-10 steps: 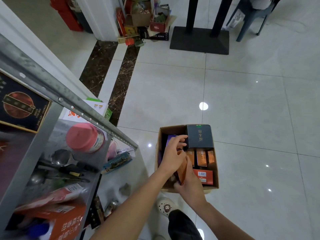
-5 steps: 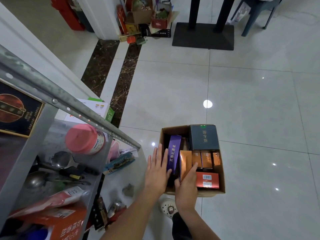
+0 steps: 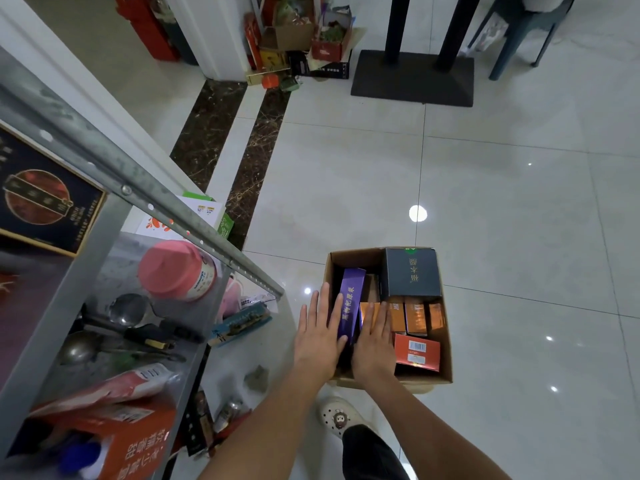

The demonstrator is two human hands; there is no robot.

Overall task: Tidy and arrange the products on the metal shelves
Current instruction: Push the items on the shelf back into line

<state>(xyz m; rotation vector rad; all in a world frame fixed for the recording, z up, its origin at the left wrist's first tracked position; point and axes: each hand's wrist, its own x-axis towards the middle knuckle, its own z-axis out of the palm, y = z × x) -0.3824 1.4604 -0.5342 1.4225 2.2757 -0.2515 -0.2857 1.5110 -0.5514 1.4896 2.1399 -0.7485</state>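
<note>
The left fingers (image 3: pixel 325 306) lie straight and together, none of them curled. They rest along the left flank of a tall purple box (image 3: pixel 349 303) where it meets the carton's left wall. The right fingers (image 3: pixel 381 320) are just as flat, spread over the orange packet on the purple box's right side. So the left hand (image 3: pixel 320 336) and right hand (image 3: pixel 374 344) are both released and grip nothing, bracketing the box from either side. This looks like a way to square it upright or to steady it for lifting out. From this high angle it is hard to say whether the palms press the box or only lie beside it.

The purple box stands on end in the left part of a cardboard carton (image 3: pixel 415 382), on the tiled floor at the lower centre of the frame. A dark box (image 3: pixel 412 275) fills the carton's upper right corner. Below it is a row of orange boxes (image 3: pixel 415 317), then a red box (image 3: pixel 417 351). They are packed edge to edge, which likely keeps the tall one from toppling.

The metal shelves (image 3: pixel 156 209) run down the left side of the frame. They hold a pink-lidded jar (image 3: pixel 173 268) and ladles (image 3: pixel 128 310). The carton's products are probably bound for these shelves.
</note>
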